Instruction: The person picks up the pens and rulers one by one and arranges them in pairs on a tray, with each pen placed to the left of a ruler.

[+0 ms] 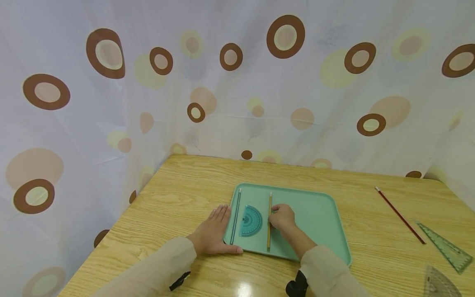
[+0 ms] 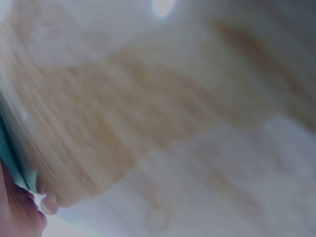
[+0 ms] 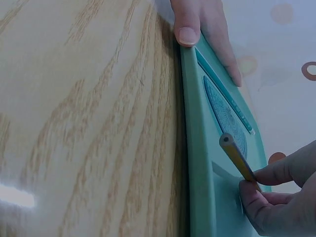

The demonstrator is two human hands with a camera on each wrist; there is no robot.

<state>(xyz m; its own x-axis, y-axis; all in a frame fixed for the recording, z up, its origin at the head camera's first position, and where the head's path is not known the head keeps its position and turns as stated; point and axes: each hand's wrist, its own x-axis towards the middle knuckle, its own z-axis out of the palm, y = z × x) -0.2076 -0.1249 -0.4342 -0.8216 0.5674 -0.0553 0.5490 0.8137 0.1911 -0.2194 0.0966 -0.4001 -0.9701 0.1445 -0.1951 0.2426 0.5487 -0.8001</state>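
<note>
On the wooden table lies a mint-green tray. My right hand pinches a yellow pencil between thumb and fingers over the tray's middle. In the right wrist view, the near end of this pencil looks raised above the tray floor. To its left are a teal half-round protractor and, along the left side, a teal pencil, both in the tray. My left hand rests with straight fingers against the tray's left rim, its thumb along the front left corner. The left wrist view is mostly blurred table.
Right of the tray lie a dark red pencil, a clear greenish set square and a clear protractor, cut off by the frame's lower edge. A patterned curtain hangs behind the table.
</note>
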